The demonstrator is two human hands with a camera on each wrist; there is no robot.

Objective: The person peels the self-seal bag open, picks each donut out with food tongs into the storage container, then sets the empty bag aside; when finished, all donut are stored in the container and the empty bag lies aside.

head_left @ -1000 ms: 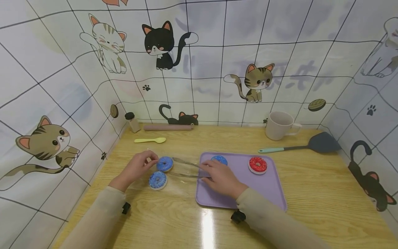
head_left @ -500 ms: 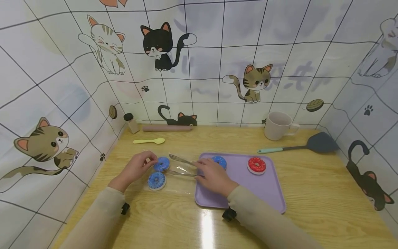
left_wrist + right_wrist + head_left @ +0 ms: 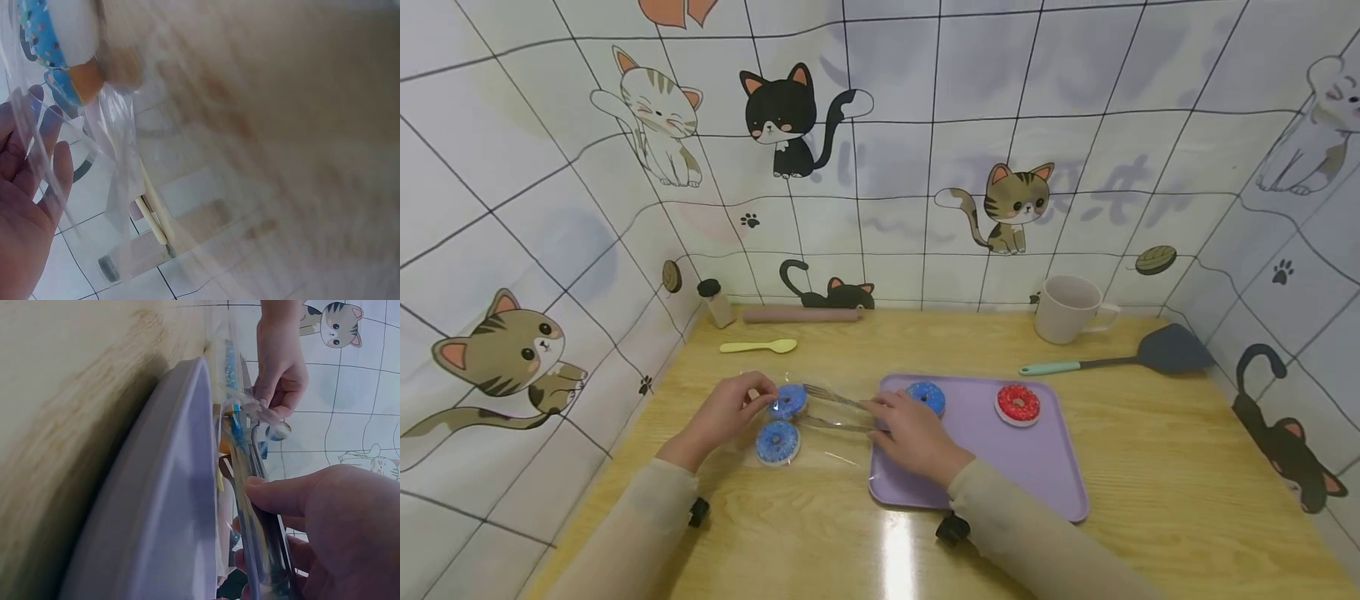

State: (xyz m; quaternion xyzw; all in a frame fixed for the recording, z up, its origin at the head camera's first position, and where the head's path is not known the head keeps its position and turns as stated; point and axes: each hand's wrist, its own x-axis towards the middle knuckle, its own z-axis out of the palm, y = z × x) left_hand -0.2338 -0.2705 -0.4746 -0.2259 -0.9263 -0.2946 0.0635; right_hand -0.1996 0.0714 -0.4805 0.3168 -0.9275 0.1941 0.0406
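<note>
My left hand (image 3: 724, 414) pinches the edge of the clear bag (image 3: 820, 433), holding it open just beside the two blue donuts (image 3: 778, 441) inside. My right hand (image 3: 904, 431) grips the tongs (image 3: 831, 408), which have slid leftward since a second ago; their tips now close around the farther donut (image 3: 788, 400), ready to lift toward the tray (image 3: 1037, 467) under my wrist.

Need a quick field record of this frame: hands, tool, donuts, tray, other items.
left hand: pinches the clear plastic bag
right hand: grips metal tongs
tongs: tips at the upper blue donut in the bag
second bag donut: blue, nearer the person
purple tray: holds one blue donut and a red donut
behind: mug, spatula, yellow spoon
</note>
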